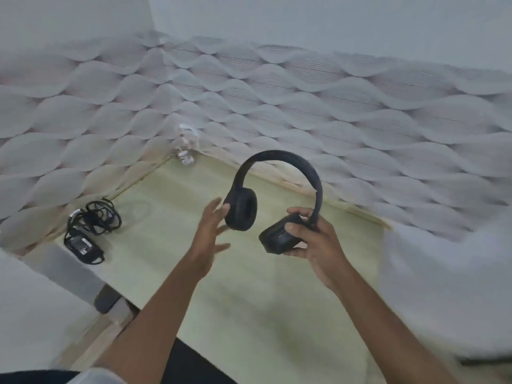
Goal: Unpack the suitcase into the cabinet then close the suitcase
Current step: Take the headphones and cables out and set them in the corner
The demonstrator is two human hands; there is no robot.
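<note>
While the black headphones (277,195) are held at the centre of the frame above a pale wooden shelf (249,300), one earcup is gripped by the right hand (310,242). The left hand (207,234) is spread, fingers apart, beside the other earcup. A coiled black charger (88,231) is seen at left.
</note>
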